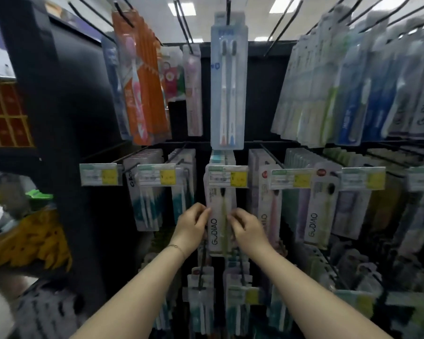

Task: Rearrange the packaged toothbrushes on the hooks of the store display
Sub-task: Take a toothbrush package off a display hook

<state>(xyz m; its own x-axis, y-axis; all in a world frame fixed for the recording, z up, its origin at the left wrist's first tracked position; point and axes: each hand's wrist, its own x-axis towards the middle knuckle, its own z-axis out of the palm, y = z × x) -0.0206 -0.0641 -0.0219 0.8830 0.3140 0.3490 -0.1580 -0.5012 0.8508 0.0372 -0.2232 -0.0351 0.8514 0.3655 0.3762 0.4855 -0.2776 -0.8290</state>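
Both hands are gripping one packaged toothbrush (218, 216), a white card printed GODIAO with a green brush, hanging in the middle row of the store display beneath a yellow price tag (227, 176). The left hand (192, 227) is pinching the pack's left edge between thumb and fingers (205, 211); the right hand (247, 228) is pinching its right edge, fingers curled. A thin bracelet (178, 248) is sitting on the left wrist. Above, a pale blue twin pack (228, 94) is hanging on a hook (228, 8).
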